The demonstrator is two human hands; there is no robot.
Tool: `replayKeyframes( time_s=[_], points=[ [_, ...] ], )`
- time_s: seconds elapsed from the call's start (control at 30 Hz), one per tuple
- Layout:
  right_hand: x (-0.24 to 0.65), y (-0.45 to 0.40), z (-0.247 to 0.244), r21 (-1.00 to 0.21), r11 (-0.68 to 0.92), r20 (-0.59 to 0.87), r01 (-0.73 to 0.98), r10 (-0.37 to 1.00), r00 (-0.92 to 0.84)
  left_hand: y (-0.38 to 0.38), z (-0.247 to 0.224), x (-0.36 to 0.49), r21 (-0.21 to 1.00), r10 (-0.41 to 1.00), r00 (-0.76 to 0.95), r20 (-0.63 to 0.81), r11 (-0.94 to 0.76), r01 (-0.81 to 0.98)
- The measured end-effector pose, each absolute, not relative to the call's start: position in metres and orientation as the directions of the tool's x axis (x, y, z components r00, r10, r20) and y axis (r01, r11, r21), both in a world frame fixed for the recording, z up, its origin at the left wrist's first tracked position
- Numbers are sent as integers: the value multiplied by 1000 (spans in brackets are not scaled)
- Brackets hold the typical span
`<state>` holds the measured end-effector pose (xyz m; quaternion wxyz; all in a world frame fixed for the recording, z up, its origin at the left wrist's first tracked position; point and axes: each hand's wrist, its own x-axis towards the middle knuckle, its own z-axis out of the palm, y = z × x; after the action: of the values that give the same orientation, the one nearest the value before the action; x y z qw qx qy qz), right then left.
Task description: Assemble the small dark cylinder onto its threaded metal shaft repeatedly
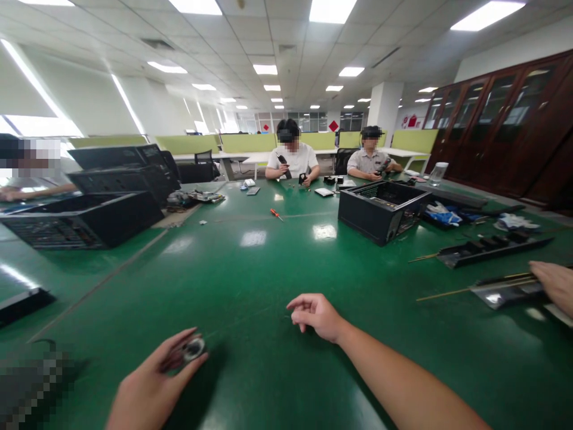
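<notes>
My left hand (163, 370), low and left of centre, holds a small round metallic and dark part (194, 349) between thumb and fingers. What exactly the part is cannot be made out. My right hand (316, 316) hovers over the green table (250, 280) near the middle, its fingers curled with the index finger and thumb close together. Whether something small is pinched there is too blurred to tell. Farther off, a red screwdriver (276, 214) lies on the table.
Black computer cases stand at the right (373, 221) and left (89, 224). Dark metal strips (492, 248) lie at the right, where another person's hand (555, 283) reaches in. Two people sit across the table; another is at the far left.
</notes>
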<state>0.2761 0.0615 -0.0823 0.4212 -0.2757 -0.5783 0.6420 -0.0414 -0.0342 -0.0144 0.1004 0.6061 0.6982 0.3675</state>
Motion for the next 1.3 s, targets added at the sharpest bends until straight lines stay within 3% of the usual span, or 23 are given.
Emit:
replayKeyframes(
  time_s=[0.07,0.13,0.4,0.8,1.3],
  points=[
    [279,61,-81,-978,143,196,-153,882,-428,-7,-18,-3,706,960,-132,247,-85,703],
    [282,62,-81,-967,238,253,-86,883,-394,21,-22,36,743,948,-40,317,-222,631],
    [284,72,-87,-939,325,295,111,929,-224,71,-40,90,656,853,311,420,-522,546],
    [281,67,-82,-917,306,249,255,940,-233,71,-57,85,672,838,354,415,-545,502],
    [279,69,-80,-939,238,189,248,960,-204,73,-59,84,697,842,321,433,-539,473]
  ],
)
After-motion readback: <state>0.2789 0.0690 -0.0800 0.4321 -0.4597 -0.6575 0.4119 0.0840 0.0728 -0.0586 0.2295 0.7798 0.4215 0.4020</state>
